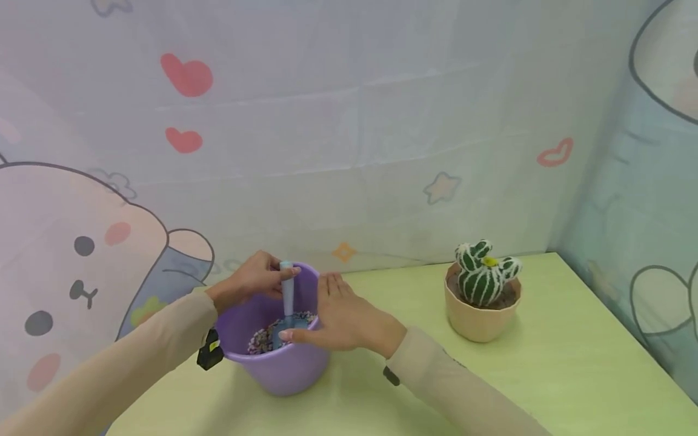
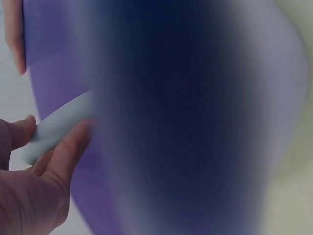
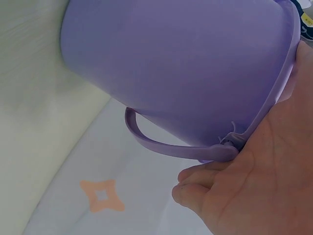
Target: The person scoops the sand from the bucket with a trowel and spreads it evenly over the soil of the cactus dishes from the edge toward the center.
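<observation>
Purple plastic bucket (image 1: 286, 372), lower centre-left of the head view, standing on a pale green table (image 1: 414, 381) with small, pale mixed-colour pieces (image 1: 260, 342) inside. A light blue scoop (image 1: 288, 297) stands nearly upright in it, blade down among the pieces. The person's left hand (image 1: 252, 280) has a closed grip, fingers and thumb pinching the top of the scoop's handle. The right hand (image 1: 349, 321) holds nothing in its grip: it lies against the bucket's right rim with fingers extended, the thumb reaching over the near edge. To the right, well apart, a green and white cactus (image 1: 481, 281) sits in a peach pot (image 1: 474, 321).

Pinched so near its end, the scoop could twist or slip if the blade meets resistance. A hard sideways push might tip the bucket, since the right hand only braces it, and a quick lift could scatter pieces over the rim.

The blade is partly buried, and the thumb partly covers it. A dark, unidentifiable blur fills the middle of the left wrist view, hiding the scoop's lower part. The right wrist view shows the bucket's outside and its hanging handle (image 3: 171, 149), but not the contents.
</observation>
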A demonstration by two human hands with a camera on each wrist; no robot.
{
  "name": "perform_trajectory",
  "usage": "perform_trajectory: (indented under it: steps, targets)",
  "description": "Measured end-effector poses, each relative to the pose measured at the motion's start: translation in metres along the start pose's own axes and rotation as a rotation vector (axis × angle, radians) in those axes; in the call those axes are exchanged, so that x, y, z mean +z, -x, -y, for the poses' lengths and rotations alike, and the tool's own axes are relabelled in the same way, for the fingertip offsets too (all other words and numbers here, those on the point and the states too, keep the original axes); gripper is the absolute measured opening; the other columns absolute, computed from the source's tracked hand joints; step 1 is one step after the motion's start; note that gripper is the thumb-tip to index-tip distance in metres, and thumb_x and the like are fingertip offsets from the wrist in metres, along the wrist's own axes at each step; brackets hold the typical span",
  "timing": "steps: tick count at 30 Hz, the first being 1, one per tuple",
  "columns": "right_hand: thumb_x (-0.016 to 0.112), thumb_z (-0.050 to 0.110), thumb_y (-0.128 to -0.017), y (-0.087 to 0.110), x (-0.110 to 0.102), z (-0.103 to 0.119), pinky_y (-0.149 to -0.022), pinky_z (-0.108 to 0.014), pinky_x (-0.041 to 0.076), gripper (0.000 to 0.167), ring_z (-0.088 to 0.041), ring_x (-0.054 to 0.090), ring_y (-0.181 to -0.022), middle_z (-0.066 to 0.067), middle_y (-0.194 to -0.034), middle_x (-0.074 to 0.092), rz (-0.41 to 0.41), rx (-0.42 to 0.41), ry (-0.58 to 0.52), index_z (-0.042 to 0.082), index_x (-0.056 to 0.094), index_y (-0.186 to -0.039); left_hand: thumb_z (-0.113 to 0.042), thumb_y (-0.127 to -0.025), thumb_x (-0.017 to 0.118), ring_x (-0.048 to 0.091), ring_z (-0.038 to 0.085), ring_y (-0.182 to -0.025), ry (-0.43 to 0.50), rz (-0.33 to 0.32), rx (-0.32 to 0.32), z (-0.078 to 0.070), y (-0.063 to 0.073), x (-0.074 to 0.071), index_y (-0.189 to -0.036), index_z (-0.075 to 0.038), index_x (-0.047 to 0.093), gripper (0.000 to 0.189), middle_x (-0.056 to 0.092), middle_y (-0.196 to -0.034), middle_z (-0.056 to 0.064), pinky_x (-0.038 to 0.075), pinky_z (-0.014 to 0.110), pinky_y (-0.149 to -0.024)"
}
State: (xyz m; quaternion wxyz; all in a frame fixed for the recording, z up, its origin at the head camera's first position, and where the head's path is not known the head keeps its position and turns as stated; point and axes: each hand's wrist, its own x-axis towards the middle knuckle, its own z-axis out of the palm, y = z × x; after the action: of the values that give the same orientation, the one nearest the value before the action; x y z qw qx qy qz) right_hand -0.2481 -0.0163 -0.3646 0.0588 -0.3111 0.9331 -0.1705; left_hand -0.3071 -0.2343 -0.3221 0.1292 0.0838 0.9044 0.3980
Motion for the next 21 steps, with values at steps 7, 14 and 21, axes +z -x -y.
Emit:
perform_trajectory:
  steps: [7,14,21]
  targets:
    - [0.037,0.092,-0.091,0.000,0.002,0.000,-0.139,-0.047,0.013,0.130,-0.045,0.008,-0.164,-0.036,-0.171,0.005,-0.006,-0.009,0.005,-0.011,0.003,-0.164,-0.023,-0.109,0.059,0.079,0.025,-0.089,0.087,-0.005,-0.020,0.007,0.002,0.000,-0.113,0.017,0.067,0.041,0.074,-0.104,0.024,0.069,0.047,-0.089]
    - [0.040,0.089,-0.092,0.001,0.001,-0.001,-0.139,-0.048,0.015,0.129,-0.047,0.011,-0.163,-0.037,-0.171,0.008,-0.026,-0.025,0.003,-0.012,0.004,-0.163,-0.021,-0.109,0.058,0.080,0.023,-0.085,0.151,-0.038,-0.067,0.008,0.003,-0.004,-0.104,0.015,0.066,0.038,0.078,-0.096,0.025,0.070,0.043,-0.084]
    - [0.040,0.094,-0.088,0.002,0.001,0.000,-0.139,-0.050,0.017,0.134,-0.044,0.010,-0.164,-0.035,-0.172,0.007,-0.027,-0.011,0.070,-0.011,0.006,-0.164,-0.020,-0.109,0.058,0.080,0.021,-0.086,0.261,-0.026,-0.054,0.015,0.011,-0.010,-0.110,0.014,0.061,0.035,0.079,-0.090,0.015,0.070,0.043,-0.085]
